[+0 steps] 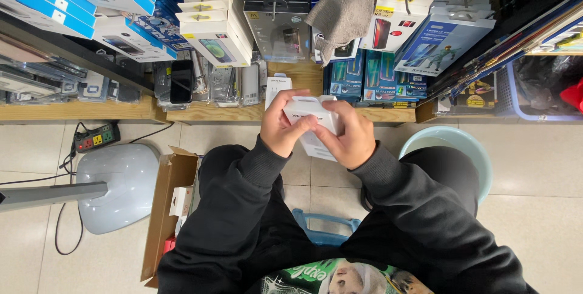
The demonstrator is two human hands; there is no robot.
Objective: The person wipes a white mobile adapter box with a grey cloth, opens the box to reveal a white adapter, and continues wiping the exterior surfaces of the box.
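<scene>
A small white retail box (316, 125) with a hang tab is held up in front of me by both hands. My left hand (283, 125) grips its left side, thumb lying across the front. My right hand (349, 136) wraps its right side and lower edge. Both arms wear black sleeves. Behind the box, another white box (277, 85) stands on the low wooden shelf (231, 112).
Shelves above hold many boxed phone accessories and a grey cloth (340, 18). An open cardboard box (169, 209) with small packs sits on the tile floor at left, beside a grey fan base (118, 188) and a power strip (96, 138). A pale green bin (449, 142) is at right.
</scene>
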